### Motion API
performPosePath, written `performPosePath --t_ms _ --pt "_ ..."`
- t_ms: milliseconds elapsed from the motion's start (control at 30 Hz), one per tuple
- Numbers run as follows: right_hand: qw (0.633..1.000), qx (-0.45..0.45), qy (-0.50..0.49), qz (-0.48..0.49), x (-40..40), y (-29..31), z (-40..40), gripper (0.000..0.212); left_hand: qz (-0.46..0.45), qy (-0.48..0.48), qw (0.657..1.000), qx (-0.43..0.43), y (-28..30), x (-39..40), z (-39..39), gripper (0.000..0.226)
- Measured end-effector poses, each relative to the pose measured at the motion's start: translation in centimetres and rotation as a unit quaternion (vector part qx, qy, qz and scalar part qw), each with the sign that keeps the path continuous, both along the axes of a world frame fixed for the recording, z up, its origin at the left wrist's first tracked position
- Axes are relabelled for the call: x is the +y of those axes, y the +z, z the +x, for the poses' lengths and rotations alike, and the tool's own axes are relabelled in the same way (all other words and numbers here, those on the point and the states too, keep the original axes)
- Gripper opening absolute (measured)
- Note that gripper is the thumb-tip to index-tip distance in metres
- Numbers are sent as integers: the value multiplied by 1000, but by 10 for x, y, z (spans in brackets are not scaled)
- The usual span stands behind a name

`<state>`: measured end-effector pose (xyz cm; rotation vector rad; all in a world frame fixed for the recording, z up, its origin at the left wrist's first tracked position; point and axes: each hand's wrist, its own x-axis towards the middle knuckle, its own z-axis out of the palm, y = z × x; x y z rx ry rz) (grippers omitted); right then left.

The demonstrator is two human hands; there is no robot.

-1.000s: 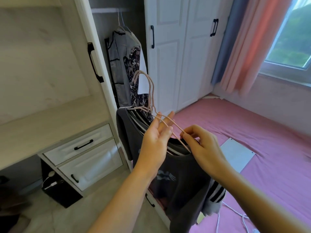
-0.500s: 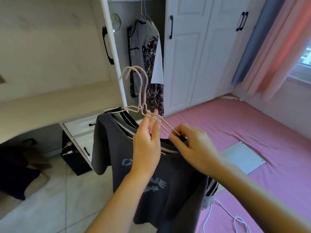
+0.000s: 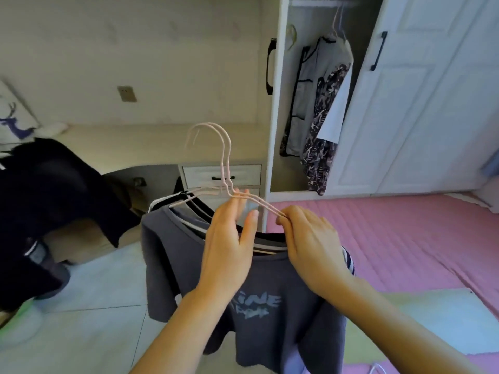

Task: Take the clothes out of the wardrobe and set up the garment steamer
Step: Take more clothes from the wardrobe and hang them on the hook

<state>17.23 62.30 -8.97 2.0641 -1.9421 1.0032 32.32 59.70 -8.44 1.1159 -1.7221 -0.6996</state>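
Hanging from pink wire hangers (image 3: pixel 225 168) (right hand (image 3: pixel 310 244) pinching, left hand (image 3: pixel 229 247) flat-fingered), the grey printed T-shirt (image 3: pixel 259 306) droops.

Pink hangers (image 3: pixel 225 160); grey T-shirt (image 3: pixel 270 306), pale-blue print; pink bedcover (image 3: pixel 405 238); wardrobe (image 3: pixel 432 103) white; hanging garment (image 3: pixel 321 147) possibly floral.

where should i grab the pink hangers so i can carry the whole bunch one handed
Grip the pink hangers at the paired necks just below the hooks, coming from above with fingers curled round both wires. The necks run side by side there, centred over the grey t-shirt, so the load should hang level. The right hand now pinches one sloping arm, off-centre; the left hand only steadies with straight fingers.
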Motion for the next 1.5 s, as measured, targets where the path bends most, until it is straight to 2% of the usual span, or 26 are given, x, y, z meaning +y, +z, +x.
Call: performPosePath --t_ms 200,367,467,600,700,867,967,1100,1233,1367,1500 --pt "997 3 70 -17 -26 -2 30 31 -8 30 999 -31 -1 -1 63 42" --pt "994 -17 105 -8 -49 -9 63 33 -112 190 975 -40 6 -5 140 23" --pt "992 -22 127 -20 -65 -9 89 31 -122 254 955 -97 3 -21 196 26" --pt "987 -21 152 -39 -88 -6 129 31 -49 225 958 -171 -6 -46 262 35" --pt "987 -16 151 -51 -105 -6 160 29 -19 213 964 -160 -12 -57 297 30" --pt "987 -31 153 -37 -139 -13 212 29 -55 236 956 -162 -19 -81 347 22" --pt "983 -25 180 -18 -160 -13 242 32 -65 252 957 -132 -16 -95 376 16" --pt "972 -59 226 21 -187 -11 273 17 -58 263 959 -88 -13 -108 412 14" --pt "967 -78 232 73 -212 -14 300 23 -55 269 959 -68 -15 -122 444 16" --pt "965 -55 234 102 -240 -22 321 30 -58 298 950 -79 -16 -140 476 18" --pt "959 -70 246 122 -272 -27 343 16 -66 319 942 -83 -15 -166 506 19"
